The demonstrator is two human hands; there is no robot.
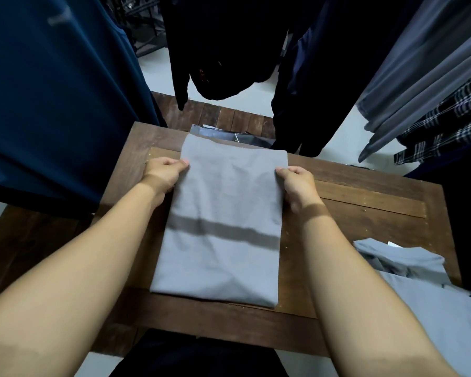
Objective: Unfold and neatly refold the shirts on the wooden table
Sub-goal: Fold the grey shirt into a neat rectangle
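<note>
Shirt: grey shirt (223, 213) lies folded in a long strip across the middle of the table (365, 191).
Hands: my left hand (165, 172) and right hand (297, 186) each pinch a side edge near the far end.
Risk: if I lift unevenly, the layers could slip and the fold skew.

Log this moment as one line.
left hand: grips shirt edge | right hand: grips opposite edge | shirt: folded, on table

One folded grey shirt (220, 227), one loose grey shirt (430, 317), two hands (165, 174) (299, 186), one wooden table (365, 186).
</note>
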